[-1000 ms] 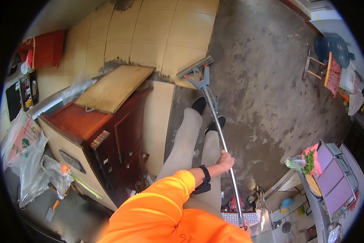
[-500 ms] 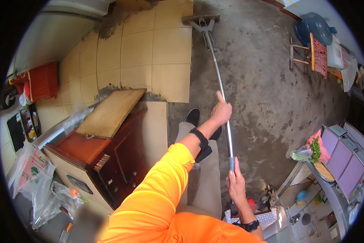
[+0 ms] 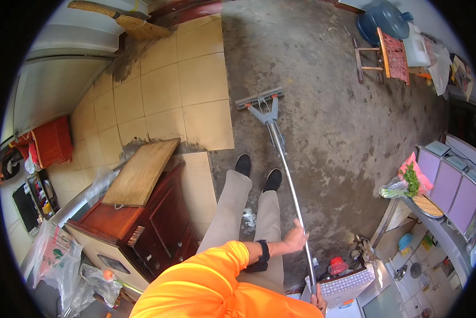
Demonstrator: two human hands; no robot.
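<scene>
Mop (image 3: 289,183) slanting over grey floor (image 3: 344,159), its head (image 3: 260,99) beyond the dark shoes (image 3: 272,180).

Near left, a clear bag (image 3: 96,282) holds something round and orange (image 3: 108,274) beside a larger bag (image 3: 55,257) printed in green; at right, greens (image 3: 410,179) lie by a pink bag (image 3: 424,180). The left hand (image 3: 295,237), arm bent forward, closes round the pole; the right hand (image 3: 319,301), partly hidden, grips its near end.

Board (image 3: 142,172) on cabinet (image 3: 164,225), left of mop (image 3: 288,183)

I see a dark-blotched grey floor (image 3: 328,138), cream-tiled at left. On it sit the mop head (image 3: 259,99) and a stool (image 3: 395,57).
</scene>
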